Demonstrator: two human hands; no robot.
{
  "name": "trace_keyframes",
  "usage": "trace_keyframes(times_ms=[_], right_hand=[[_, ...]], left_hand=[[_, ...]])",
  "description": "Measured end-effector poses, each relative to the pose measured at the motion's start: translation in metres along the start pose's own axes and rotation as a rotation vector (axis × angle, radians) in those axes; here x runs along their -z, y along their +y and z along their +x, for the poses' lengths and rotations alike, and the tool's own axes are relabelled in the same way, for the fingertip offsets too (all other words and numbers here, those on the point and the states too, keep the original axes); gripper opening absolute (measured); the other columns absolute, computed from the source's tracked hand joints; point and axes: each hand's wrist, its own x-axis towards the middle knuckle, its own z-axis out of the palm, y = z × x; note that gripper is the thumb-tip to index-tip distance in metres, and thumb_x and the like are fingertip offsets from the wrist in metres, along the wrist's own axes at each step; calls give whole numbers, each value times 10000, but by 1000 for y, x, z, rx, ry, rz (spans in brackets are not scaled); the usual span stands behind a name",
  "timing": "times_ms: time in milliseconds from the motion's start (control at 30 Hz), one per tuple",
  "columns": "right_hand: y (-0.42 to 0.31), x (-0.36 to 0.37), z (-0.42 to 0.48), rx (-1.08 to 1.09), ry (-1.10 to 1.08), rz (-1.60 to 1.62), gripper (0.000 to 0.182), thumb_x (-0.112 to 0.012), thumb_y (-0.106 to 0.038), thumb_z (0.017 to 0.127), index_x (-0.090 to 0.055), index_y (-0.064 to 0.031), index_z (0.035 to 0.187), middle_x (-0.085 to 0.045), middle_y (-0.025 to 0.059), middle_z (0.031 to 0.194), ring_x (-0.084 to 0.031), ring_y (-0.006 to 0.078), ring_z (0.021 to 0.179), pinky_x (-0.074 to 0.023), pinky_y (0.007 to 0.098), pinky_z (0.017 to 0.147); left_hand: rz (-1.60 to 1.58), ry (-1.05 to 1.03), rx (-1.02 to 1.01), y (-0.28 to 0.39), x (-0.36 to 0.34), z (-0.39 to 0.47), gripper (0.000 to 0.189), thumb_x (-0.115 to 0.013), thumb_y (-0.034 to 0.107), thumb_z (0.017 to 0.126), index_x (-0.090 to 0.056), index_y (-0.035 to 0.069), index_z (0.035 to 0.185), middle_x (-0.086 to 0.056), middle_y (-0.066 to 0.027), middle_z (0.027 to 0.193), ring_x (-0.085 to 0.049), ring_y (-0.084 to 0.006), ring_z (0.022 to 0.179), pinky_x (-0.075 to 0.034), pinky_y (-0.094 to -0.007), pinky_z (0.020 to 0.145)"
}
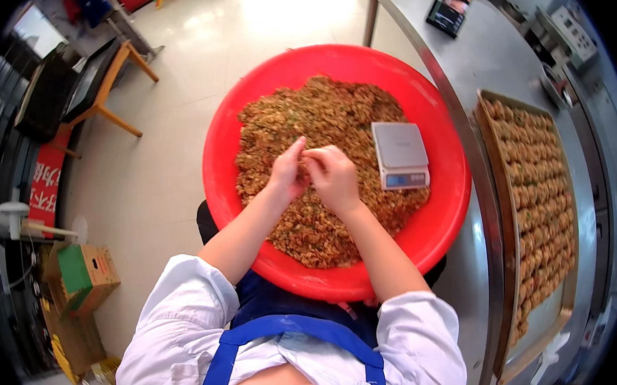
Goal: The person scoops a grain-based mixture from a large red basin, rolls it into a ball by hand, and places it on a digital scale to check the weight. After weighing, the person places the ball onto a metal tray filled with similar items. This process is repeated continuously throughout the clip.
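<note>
A wide red plastic basin (423, 243) sits in front of me, heaped with a brown, crumbly food mixture (314, 107) flecked with green. Over the middle of the heap, my left hand (288, 172) and my right hand (332, 177) meet at the fingertips. A small lump of the mixture (305, 168) shows between them, mostly hidden by the fingers. To the right of my right hand, a digital kitchen scale (401, 151) rests on the mixture with a bare platform.
On the steel table (479, 54) at right lies a metal baking tray (508, 335) with rows of brown balls (538, 203). A dark box (450, 12) stands farther back. At left are a wooden stand (103, 97) and a cardboard box (101, 274) on the floor.
</note>
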Motion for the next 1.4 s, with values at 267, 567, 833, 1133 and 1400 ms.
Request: trace_keyframes(times_ms=[267, 567, 833, 1133, 1400], right_hand=[[28, -14, 3, 236, 217, -227, 233, -668, -263, 953, -766, -57, 905, -716, 130, 948, -694, 322, 928, -543, 465, 826], [30, -15, 2, 313, 138, -335, 85, -673, -168, 911, -682, -85, 895, -669, 104, 889, -649, 296, 907, -489, 461, 843], [10, -19, -12, 313, -28, -328, 78, -692, -150, 885, -660, -94, 929, -636, 87, 892, -618, 310, 929, -466, 468, 886], [38, 5, 1, 1, -19, -368, 184, -650, -176, 954, -694, -44, 1075, -694, 135, 1071, -639, 342, 1028, -491, 450, 916], [67, 15, 10, 6, -36, -350, 254, -653, -304, 989, -727, -63, 1017, -699, 113, 1044, -691, 340, 901, -565, 405, 783]], left_hand=[[-53, -191, 232, -9, -9, -19, 668, -278, 666, 1053, -581, 112, 1272, -665, -64, 1185, -613, -240, 1156, -482, -462, 1018], [-223, -471, 309, -17, -3, -11, 761, -477, 746, 959, -584, 87, 1323, -576, -131, 1413, -541, -303, 1329, -408, -516, 1140], [-189, -189, 202, -15, 43, 23, 456, -547, 612, 1005, -584, 214, 786, -687, -43, 973, -653, -243, 1035, -497, -528, 1018], [164, 67, 50, -9, 1, -4, 394, -599, 550, 1003, -577, 158, 1045, -619, 18, 881, -594, -122, 681, -420, -253, 533], [-52, -594, 441, -11, 7, -11, 1056, -216, 866, 930, -401, -2, 1503, -561, -150, 1425, -533, -282, 1318, -414, -447, 1126]])
